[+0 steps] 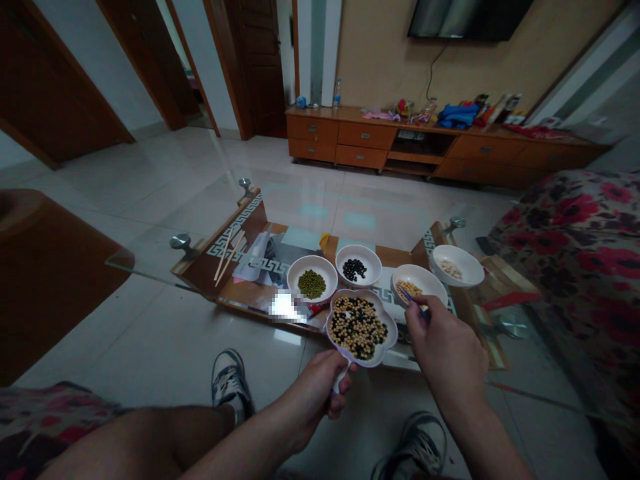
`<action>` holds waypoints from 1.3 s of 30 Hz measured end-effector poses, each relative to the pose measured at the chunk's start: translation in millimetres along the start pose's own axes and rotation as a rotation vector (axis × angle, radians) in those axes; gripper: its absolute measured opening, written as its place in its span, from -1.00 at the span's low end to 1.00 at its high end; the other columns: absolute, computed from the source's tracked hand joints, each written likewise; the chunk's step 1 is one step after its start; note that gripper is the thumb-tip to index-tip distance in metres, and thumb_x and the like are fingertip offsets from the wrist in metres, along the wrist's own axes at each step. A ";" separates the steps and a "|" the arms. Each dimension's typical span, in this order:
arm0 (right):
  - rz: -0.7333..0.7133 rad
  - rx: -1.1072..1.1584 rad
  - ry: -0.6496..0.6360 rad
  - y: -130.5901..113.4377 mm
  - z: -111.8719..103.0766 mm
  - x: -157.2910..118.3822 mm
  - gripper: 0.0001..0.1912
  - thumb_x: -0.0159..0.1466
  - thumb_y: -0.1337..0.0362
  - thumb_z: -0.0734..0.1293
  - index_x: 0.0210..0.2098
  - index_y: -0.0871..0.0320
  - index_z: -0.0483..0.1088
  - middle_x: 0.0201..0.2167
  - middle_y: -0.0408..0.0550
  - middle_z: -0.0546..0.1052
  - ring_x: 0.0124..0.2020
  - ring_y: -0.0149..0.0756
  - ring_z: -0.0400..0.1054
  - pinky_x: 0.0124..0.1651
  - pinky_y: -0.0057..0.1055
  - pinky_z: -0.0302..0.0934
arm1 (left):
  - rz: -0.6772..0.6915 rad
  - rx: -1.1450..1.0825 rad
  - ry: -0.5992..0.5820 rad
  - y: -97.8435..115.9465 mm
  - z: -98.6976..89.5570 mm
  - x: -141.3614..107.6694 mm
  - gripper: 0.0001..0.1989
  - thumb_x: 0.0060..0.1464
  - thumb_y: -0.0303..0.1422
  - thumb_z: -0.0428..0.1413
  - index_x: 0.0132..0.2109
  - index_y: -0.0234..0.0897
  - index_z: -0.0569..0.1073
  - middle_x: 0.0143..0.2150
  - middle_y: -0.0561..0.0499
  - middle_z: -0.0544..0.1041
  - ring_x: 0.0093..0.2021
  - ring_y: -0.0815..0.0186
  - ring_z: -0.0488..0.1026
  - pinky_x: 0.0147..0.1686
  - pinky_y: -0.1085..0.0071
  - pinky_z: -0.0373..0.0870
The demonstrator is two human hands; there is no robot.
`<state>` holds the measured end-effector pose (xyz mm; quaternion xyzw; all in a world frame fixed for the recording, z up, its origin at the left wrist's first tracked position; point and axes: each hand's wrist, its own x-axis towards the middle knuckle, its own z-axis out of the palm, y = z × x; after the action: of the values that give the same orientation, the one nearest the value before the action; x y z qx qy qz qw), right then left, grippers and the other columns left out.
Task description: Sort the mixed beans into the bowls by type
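**Left hand (317, 393):** grips the white handle (341, 380) of a flower-shaped bowl (357, 327), lilac at the rim.
**Left fingers (336, 393):** curled closed around the handle.
**Flower-shaped bowl contents:** a mix of black beans and pale yellow soybeans, filling the bowl almost to the rim.
**Flower-shaped bowl position:** held in the air at the near edge of the worktop (150, 273), just beside the right hand.
**Right hand (447, 340):** raised beside the flower-shaped bowl, over the near right part of the worktop.
**Right fingers (416, 320):** pressed together, pinching a thin blue implement (413, 300); its exact kind is too small to tell.
**Thin blue implement position:** its tip lies at the rim of a white bowl of yellow soybeans (419, 285) – nearest bowl to the right hand.
**Other bowls:** a white bowl of green mung beans (312, 279), a white bowl of black beans (355, 268) and a white bowl of pale beans (456, 267), all apart from each other.
**Worktop:** glass top over a wooden base; a pair of wooden chopsticks (229, 257) lies at its left end.
**Surroundings:** a floral sofa (565, 267) on the right – a wooden cabinet (365, 137) against the far wall.
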<state>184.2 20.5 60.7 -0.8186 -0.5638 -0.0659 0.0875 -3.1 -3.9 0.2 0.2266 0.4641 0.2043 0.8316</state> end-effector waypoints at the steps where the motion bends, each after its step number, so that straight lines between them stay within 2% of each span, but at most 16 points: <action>1: 0.047 -0.033 0.004 0.7 -2.0 0.6 -0.68 0.30 0.10 0.15 -0.12 0.08 0.43 -0.50 0.01 0.53 -0.57 -0.25 0.35 -0.54 -0.42 -0.11 | 0.001 0.001 0.001 0.0 -0.3 -0.2 -0.75 -0.01 -0.23 -0.05 -0.21 -0.26 0.32 -0.53 0.18 0.18 -0.67 0.53 0.03 -0.62 0.48 -0.17; 4: 0.104 -0.072 0.012 2.1 -5.7 1.5 -0.64 0.30 0.08 0.14 -0.12 0.11 0.45 -0.54 0.04 0.51 -0.59 -0.22 0.33 -0.54 -0.41 -0.09 | 0.003 -0.002 0.000 0.3 -0.8 -0.4 -0.76 -0.01 -0.23 -0.05 -0.21 -0.25 0.31 -0.54 0.18 0.18 -0.68 0.53 0.02 -0.63 0.48 -0.18; 8: 0.087 -0.054 0.016 1.6 -4.1 1.1 -0.65 0.29 0.09 0.14 -0.14 0.11 0.46 -0.56 0.04 0.50 -0.58 -0.20 0.36 -0.54 -0.39 -0.07 | 0.004 -0.001 -0.003 0.5 -0.9 -0.4 -0.74 -0.02 -0.22 -0.04 -0.21 -0.26 0.32 -0.54 0.19 0.18 -0.67 0.54 0.03 -0.62 0.49 -0.17; 14: -0.003 0.092 -0.075 -2.4 5.2 -0.5 -0.72 0.25 0.10 0.18 -0.20 0.07 0.44 -0.53 -0.04 0.51 -0.53 -0.25 0.39 -0.54 -0.43 -0.10 | -0.002 -0.009 -0.003 -0.5 0.9 -0.4 -0.73 -0.03 -0.21 -0.03 -0.21 -0.25 0.32 -0.53 0.19 0.18 -0.67 0.55 0.04 -0.61 0.48 -0.18; 19: -0.153 0.204 -0.178 -5.7 14.5 -3.9 -0.73 0.25 0.11 0.15 -0.27 0.09 0.41 -0.51 -0.05 0.53 -0.51 -0.27 0.40 -0.52 -0.44 -0.05 | 0.003 -0.009 0.004 -0.4 2.9 1.1 -0.75 -0.02 -0.21 -0.03 -0.21 -0.25 0.32 -0.54 0.19 0.18 -0.67 0.55 0.04 -0.61 0.49 -0.17; 29: -0.293 0.150 -0.302 -11.2 24.7 -10.2 -0.76 0.27 0.15 0.13 -0.26 0.07 0.38 -0.48 -0.07 0.54 -0.47 -0.26 0.43 -0.50 -0.45 -0.04 | 0.007 -0.006 0.000 1.0 5.3 1.8 -0.76 -0.02 -0.23 -0.04 -0.22 -0.25 0.32 -0.54 0.17 0.18 -0.67 0.54 0.04 -0.63 0.49 -0.18; 39: -0.354 0.135 -0.328 -14.5 29.1 -12.1 -0.78 0.30 0.17 0.11 -0.23 0.05 0.35 -0.39 -0.09 0.56 -0.42 -0.22 0.46 -0.51 -0.45 -0.08 | 0.014 0.004 -0.005 -0.4 5.7 1.0 -0.76 0.00 -0.23 -0.05 -0.23 -0.25 0.32 -0.53 0.17 0.18 -0.67 0.54 0.03 -0.63 0.49 -0.16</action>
<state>166.6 20.9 30.8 -0.6992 -0.7082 0.0914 0.0365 2.4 -4.7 2.0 0.2321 0.4608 0.2087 0.8308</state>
